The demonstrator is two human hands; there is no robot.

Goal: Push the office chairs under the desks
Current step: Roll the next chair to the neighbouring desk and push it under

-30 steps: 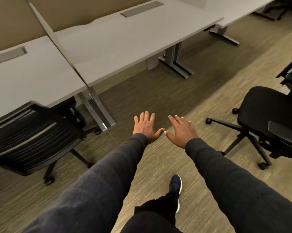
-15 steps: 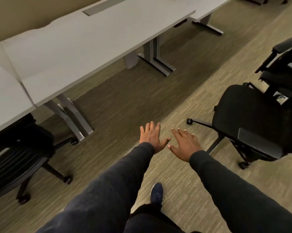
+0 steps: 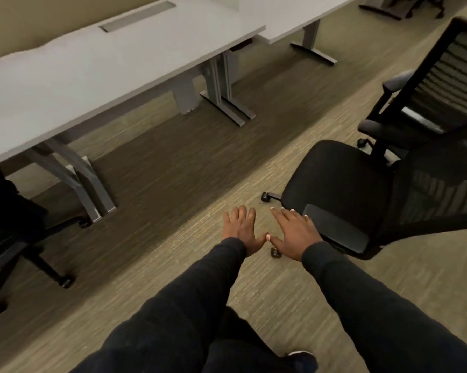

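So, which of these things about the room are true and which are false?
1. The left hand and right hand are open and hold nothing. True.
2. The right chair is tucked under the desk. False: it stands out on the carpet, apart from the desk.
3. The left chair sits partly under a desk. True.
4. A laptop lies on the desk. False: only a grey slot shows in its top.
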